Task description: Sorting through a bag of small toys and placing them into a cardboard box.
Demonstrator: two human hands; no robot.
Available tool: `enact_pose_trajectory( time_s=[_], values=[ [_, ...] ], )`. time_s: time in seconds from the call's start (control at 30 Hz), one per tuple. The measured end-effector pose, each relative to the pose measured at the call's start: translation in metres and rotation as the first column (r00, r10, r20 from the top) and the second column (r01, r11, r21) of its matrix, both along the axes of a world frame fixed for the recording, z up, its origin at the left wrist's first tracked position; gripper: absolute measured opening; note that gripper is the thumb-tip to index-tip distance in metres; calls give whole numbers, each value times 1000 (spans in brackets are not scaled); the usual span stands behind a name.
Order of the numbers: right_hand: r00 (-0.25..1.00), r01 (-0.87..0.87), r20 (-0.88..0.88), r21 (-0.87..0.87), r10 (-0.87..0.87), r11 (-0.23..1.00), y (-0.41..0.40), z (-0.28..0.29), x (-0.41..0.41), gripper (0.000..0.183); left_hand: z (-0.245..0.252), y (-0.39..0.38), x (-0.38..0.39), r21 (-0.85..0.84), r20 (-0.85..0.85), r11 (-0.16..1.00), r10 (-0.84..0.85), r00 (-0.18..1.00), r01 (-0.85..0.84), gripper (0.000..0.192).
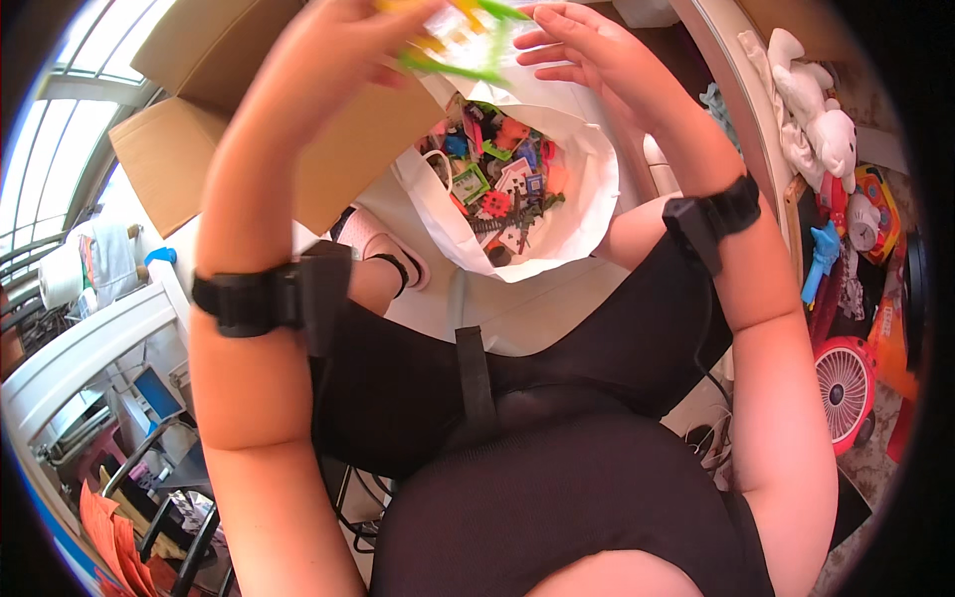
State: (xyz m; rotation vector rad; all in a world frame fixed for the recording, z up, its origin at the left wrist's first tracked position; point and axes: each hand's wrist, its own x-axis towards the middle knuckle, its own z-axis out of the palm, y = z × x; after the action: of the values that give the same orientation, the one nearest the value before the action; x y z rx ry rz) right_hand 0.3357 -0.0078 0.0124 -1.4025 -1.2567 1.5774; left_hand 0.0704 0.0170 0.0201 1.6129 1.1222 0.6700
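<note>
At the top of the head view my left hand (365, 37) grips a thing with a green and yellow frame (489, 63) and a bright, shiny middle. Motion blur hides what exactly it is. My right hand (582, 45) is beside the frame's right corner, fingers apart; whether a fingertip touches the corner is unclear. Below both hands, a white paper bag (597, 172) stands with its mouth wide. Inside it lies a jumble of small plastic toys and parts (496, 201), with playing cards (515, 177) among them.
A cardboard box (365, 142) with raised flaps stands left of the bag. My foot in a pink shoe (384, 246) is beside the bag. To the right are a white plush toy (828, 134), a blue toy (821, 257) and a red fan (843, 392). A white rail (104, 343) runs along the left.
</note>
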Motion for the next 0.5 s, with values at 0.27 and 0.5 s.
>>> enact_pose_trajectory(
  time_s=[0.27,0.5],
  values=[
    [590,-486,730,-20,345,874,-9,-154,32,36,-38,30,-64,514,-779,858,475,409,-16,76],
    [153,-826,988,128,1,548,-27,-240,1,34,-11,-17,-20,138,-736,959,-68,674,248,60]
  ],
)
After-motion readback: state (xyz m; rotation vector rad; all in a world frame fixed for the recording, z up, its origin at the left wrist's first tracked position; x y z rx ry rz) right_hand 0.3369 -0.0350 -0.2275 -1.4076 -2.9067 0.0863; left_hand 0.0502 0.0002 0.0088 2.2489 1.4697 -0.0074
